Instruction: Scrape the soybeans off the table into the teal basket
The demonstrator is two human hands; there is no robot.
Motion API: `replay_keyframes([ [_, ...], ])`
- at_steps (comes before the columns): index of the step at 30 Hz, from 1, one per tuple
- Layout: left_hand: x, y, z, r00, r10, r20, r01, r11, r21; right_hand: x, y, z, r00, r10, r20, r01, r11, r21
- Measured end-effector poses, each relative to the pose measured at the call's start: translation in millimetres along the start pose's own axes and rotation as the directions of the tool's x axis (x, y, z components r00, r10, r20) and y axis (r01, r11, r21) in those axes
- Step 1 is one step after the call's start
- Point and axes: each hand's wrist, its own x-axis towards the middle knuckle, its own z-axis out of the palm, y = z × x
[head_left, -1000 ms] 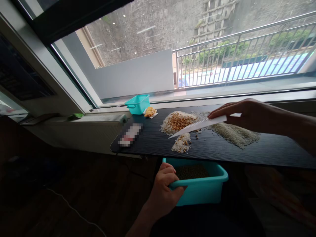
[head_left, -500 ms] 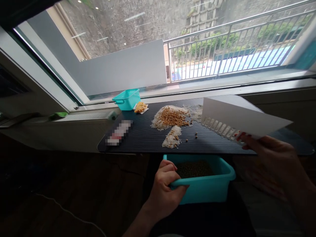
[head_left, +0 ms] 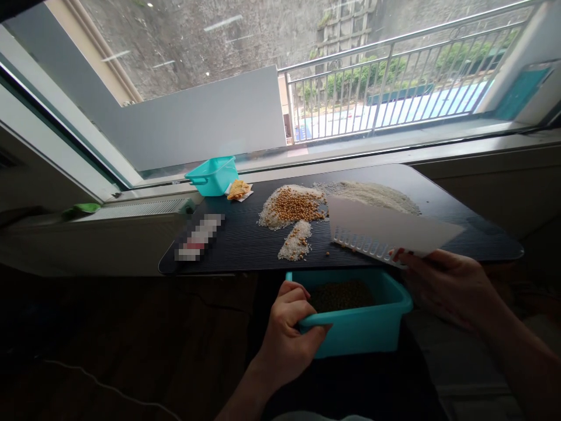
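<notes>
Across the middle of the frame ran the black tabletop (head_left: 245,245). Just under its near edge our left hand (head_left: 289,327) clenched the rim of the teal bin (head_left: 363,333), which had dark beans inside. At lower right our right hand (head_left: 447,286) pinched the white slotted scraper (head_left: 385,231), tilted low over the table. We judged ourselves mid-sorting. The next sweep called for setting its edge behind the small mixed pile (head_left: 297,241) and the loose beans (head_left: 328,254).

The left hand (head_left: 287,327) and right hand (head_left: 447,286) are bare (forearms (head_left: 526,362) too, unsleeved).
</notes>
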Motion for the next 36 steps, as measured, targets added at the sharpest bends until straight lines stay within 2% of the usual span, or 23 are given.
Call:
replay_keyframes([
  [3, 1, 0, 1.4, 1.0, 0.01, 0.001, -0.01, 1.0, -0.017, -4, 12, -10, 0.994, 0.077, 0.079, -0.083, 0.993, 0.081],
  [7, 1, -2, 2.0, 0.999, 0.045, 0.001, -0.045, 0.999, -0.03, -5, 16, -13, 0.989, 0.08, 0.128, -0.091, 0.992, 0.089],
  [12, -2, -2, 0.0, 1.0, 0.023, -0.006, -0.024, 1.0, -0.014, -2, -1, 9, 0.998, 0.002, 0.059, -0.007, 0.997, 0.079],
  [18, -8, -2, -12.0, 1.0, 0.001, -0.02, -0.001, 1.0, 0.015, 1, -12, 23, 0.987, 0.032, 0.157, -0.043, 0.997, 0.069],
  [23, -15, 0, -23.6, 0.999, -0.014, -0.037, 0.016, 0.999, 0.05, 5, -21, 35, 0.997, -0.025, 0.072, 0.022, 0.998, 0.053],
  [28, -19, -2, -26.4, 0.999, -0.02, -0.047, 0.023, 0.997, 0.069, 18, -30, 51, 0.988, -0.063, 0.141, 0.063, 0.998, 0.006],
  [36, -19, -3, -26.5, 0.998, -0.018, -0.059, 0.022, 0.998, 0.063, 21, -25, 58, 0.979, -0.084, 0.186, 0.091, 0.996, -0.027],
])
